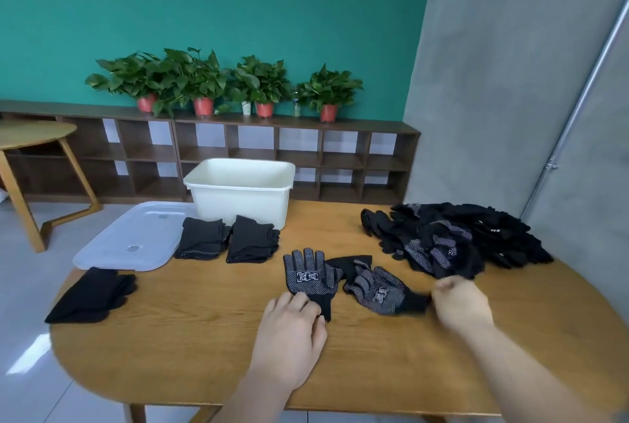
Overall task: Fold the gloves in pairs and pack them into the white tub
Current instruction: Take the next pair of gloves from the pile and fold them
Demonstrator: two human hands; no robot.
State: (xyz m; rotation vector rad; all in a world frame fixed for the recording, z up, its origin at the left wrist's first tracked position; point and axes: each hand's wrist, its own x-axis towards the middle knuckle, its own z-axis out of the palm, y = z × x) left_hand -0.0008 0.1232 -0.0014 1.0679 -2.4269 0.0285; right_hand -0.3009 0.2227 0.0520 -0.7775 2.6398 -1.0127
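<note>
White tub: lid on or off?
Off. The white tub stands open-topped; a clear lid lies flat beside it.
</note>
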